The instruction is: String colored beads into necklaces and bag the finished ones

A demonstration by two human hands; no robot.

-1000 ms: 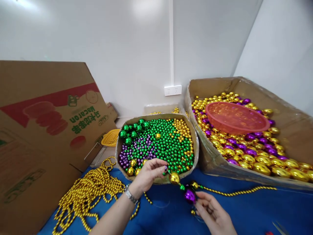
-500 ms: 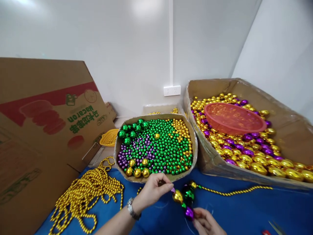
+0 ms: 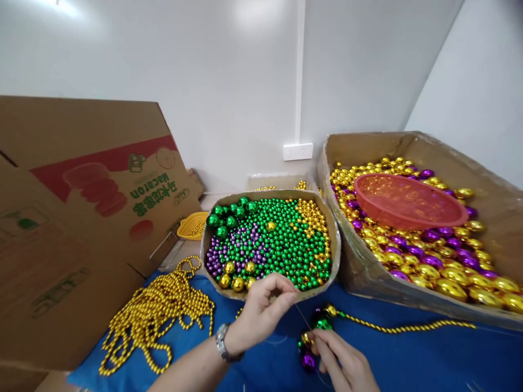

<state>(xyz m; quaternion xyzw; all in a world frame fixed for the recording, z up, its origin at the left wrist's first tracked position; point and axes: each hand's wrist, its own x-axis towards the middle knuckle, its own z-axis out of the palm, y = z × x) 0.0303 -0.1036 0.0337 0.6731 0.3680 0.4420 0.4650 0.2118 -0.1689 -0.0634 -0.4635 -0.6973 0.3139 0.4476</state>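
Note:
My left hand [image 3: 267, 307], a watch on its wrist, pinches a thin clear thread [image 3: 302, 314] in front of the round bead box. Lower and to the right, my right hand [image 3: 343, 359] has its fingers closed on the same thread, which runs taut between both hands. Beside the right fingertips hang or lie large shiny beads, among them a purple bead [image 3: 308, 361] and a green bead [image 3: 324, 324]; whether the fingers also touch them I cannot tell. A string of small gold beads [image 3: 402, 329] stretches right from this cluster over the blue cloth [image 3: 269, 370].
A cardboard box [image 3: 336, 256] of green, purple and gold beads stands ahead. At right, a larger box [image 3: 355, 272] holds gold and purple beads under a red basket [image 3: 408, 204]. Gold bead strands [image 3: 159, 310] lie left, by a tall carton [image 3: 81, 239] and a yellow basket [image 3: 192, 227].
My right hand has moved up and left, from the purple bead to the thread. The bead cluster has dropped away from my left fingers, baring thread between the hands. The view has shifted left.

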